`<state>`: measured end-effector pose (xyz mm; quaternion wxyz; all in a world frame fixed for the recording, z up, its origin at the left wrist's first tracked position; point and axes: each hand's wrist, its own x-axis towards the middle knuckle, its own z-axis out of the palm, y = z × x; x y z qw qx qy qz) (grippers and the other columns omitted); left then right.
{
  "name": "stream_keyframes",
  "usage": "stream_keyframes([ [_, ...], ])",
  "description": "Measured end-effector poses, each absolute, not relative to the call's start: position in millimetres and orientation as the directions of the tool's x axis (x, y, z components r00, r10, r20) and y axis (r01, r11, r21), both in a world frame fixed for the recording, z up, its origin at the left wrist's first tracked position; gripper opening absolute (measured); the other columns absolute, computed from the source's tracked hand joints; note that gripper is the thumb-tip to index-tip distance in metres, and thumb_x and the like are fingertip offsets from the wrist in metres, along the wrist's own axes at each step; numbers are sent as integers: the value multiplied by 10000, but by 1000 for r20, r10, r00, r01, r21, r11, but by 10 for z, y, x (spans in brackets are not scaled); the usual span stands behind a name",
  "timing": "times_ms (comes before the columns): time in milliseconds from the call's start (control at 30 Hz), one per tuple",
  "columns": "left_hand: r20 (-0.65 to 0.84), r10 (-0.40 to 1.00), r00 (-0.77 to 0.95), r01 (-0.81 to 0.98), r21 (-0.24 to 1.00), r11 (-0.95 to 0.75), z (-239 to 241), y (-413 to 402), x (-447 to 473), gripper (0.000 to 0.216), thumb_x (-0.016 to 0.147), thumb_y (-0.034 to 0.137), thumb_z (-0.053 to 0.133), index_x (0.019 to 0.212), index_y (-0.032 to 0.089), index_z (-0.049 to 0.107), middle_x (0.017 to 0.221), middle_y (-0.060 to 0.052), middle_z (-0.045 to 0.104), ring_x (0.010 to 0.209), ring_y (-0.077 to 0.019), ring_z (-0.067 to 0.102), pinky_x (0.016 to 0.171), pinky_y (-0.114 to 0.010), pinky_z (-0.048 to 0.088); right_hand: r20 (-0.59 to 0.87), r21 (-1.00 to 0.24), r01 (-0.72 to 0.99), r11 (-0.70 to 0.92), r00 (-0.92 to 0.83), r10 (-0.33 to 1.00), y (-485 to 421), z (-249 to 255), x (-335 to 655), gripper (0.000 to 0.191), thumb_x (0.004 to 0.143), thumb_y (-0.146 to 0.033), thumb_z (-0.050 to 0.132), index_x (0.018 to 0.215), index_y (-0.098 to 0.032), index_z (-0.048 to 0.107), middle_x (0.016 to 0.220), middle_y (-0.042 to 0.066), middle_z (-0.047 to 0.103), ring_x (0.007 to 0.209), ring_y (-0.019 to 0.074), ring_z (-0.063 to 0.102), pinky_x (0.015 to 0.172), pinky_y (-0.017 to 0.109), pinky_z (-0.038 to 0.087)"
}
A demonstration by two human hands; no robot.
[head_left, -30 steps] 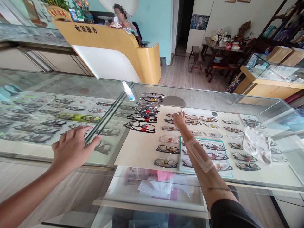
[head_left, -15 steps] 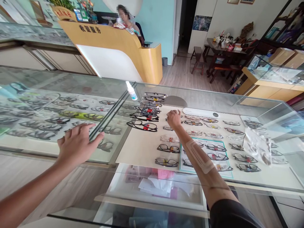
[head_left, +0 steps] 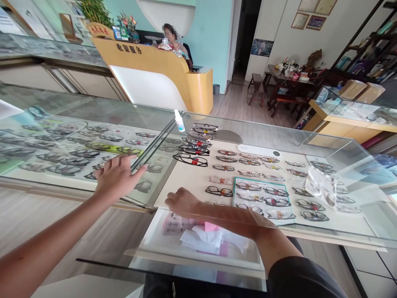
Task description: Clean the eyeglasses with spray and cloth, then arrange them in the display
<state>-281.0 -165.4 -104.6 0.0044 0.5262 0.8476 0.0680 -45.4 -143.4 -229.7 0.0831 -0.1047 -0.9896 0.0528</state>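
Observation:
My left hand (head_left: 116, 176) lies with fingers spread on the glass top, by the metal joint between the two display cases. Inside the right case, under the glass, my right hand (head_left: 182, 201) is low over the front left of the white display board (head_left: 186, 182). Its fingers are curled, and whatever they may hold is hidden. Just beyond it is a stack of black-framed eyeglasses (head_left: 190, 159). To its right, a pair of dark eyeglasses (head_left: 218, 191) sits in rows of other frames, some on a teal-edged card (head_left: 262, 182).
A small white spray bottle (head_left: 179, 121) stands on the glass near the joint. A crumpled clear plastic bag (head_left: 321, 186) lies to the right. Below the board, an open drawer (head_left: 151, 238) holds papers and packets. Across the room, a person (head_left: 176, 41) sits behind a wooden counter (head_left: 198, 89).
My right hand has come back toward me and left, away from the middle rows, uncovering eyeglasses there. My left hand stays on the glass. The view has shifted slightly.

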Motion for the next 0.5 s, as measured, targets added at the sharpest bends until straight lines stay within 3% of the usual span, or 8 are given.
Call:
stream_keyframes([
  [133, 65, 893, -445, 891, 132, 434, -1037, -1649, -2804, 834, 1067, 699, 309, 1664, 146, 491, 1710, -292, 468, 1592, -500, 410, 1288, -736, 323, 120, -127, 130, 983, -982, 145, -1895, -2071, -440, 136, 1107, -227, 582, 1078, -166, 700, 1117, 91, 797, 926, 214, 769, 786, 372, 592],
  [233, 58, 899, -434, 895, 137, 424, -1031, -1652, -2812, 831, 1072, 700, 312, 1661, 145, 499, 1711, -293, 465, 1585, -507, 414, 1279, -739, 327, 32, -233, 202, 951, -976, 215, -2159, -1851, -362, 148, 1084, -191, 574, 1106, -168, 719, 1115, 88, 828, 933, 237, 807, 721, 385, 606],
  [333, 56, 905, -422, 900, 148, 410, -1026, -1650, -2822, 826, 1070, 709, 342, 1653, 148, 508, 1715, -299, 455, 1572, -522, 424, 1260, -753, 338, 17, -411, 237, 880, -963, 267, -2355, -1578, -200, 222, 1112, -307, 563, 1216, -214, 736, 1226, 40, 845, 1028, 227, 823, 702, 367, 617],
  [433, 56, 910, -412, 904, 151, 400, -1032, -1649, -2825, 828, 1079, 708, 332, 1654, 137, 503, 1708, -307, 452, 1573, -531, 423, 1255, -761, 338, 65, -496, 269, 826, -937, 344, -2465, -1218, 29, 223, 1102, -266, 570, 1234, -243, 748, 1257, 6, 845, 1094, 199, 811, 709, 337, 604],
  [500, 57, 910, -411, 905, 150, 399, -1045, -1648, -2823, 825, 1084, 706, 325, 1653, 135, 501, 1707, -305, 454, 1580, -528, 417, 1261, -763, 330, 105, -475, 293, 830, -917, 384, -2413, -936, 176, 202, 1109, -279, 567, 1151, -252, 762, 1198, 12, 847, 1029, 202, 801, 676, 339, 573],
])
